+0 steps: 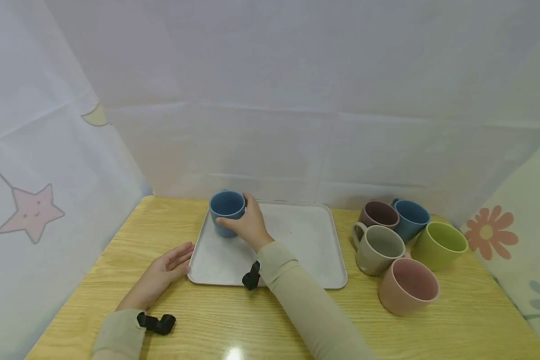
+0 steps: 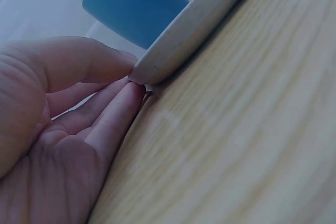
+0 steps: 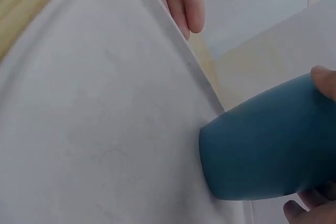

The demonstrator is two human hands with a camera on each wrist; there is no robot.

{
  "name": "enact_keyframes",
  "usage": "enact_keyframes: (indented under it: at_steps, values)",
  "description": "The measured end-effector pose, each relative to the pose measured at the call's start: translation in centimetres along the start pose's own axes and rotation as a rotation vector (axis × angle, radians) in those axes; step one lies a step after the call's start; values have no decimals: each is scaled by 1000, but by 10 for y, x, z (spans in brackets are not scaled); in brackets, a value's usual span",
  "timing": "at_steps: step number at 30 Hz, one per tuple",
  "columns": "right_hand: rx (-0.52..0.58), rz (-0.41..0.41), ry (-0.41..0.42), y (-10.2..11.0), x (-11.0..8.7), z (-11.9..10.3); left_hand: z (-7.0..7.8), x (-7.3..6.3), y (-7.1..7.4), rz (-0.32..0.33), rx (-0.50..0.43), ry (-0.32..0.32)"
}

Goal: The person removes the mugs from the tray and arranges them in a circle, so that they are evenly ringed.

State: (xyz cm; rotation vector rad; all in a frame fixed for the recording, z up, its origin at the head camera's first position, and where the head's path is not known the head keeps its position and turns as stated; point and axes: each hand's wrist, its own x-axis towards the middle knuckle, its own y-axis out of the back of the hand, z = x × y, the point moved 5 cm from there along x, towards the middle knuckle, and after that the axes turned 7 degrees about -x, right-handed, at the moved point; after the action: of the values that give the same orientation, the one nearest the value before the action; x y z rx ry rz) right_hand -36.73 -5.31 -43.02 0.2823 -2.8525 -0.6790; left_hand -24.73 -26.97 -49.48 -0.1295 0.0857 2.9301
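Observation:
My right hand [image 1: 250,226] grips a blue mug [image 1: 226,206] from its right side, thumb at the front and fingers round the far side. The mug is upright at the far left corner of a white tray [image 1: 292,245], its base right at the tray surface [image 3: 105,87]. Its handle points to the back. At the tray's near left corner my left hand [image 1: 164,270] pinches the rim [image 2: 173,48], thumb tip [image 2: 126,61] on one side and fingertips on the other.
Right of the tray several mugs stand close together: a purple one [image 1: 380,214], another blue one [image 1: 411,220], a grey one [image 1: 380,250], a green one [image 1: 440,245] and a pink one [image 1: 408,286]. White cloth [image 1: 274,100] hangs behind the wooden table [image 1: 234,320].

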Motion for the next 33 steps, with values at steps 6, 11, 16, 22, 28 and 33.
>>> enact_keyframes:
  at_steps: [6, 11, 16, 22, 28, 33]
  values:
    - [-79, 4, -11, -2, 3, -7, 1, 0, 1, 3, 12, -6]
    - [-63, 7, 0, -3, 4, -9, 2, 0, 2, 6, 14, -15]
    - [-53, 15, 9, -3, 2, -3, 2, 0, 2, 5, 15, -8]
    - [-3, 21, 17, 2, -6, 1, 0, 0, 1, 6, 3, 2]
    - [21, 23, 28, 10, -14, 9, -3, 0, 1, 8, -1, -6]
    - [67, 31, 46, 18, -21, 15, -4, 3, 3, -4, -6, -24]
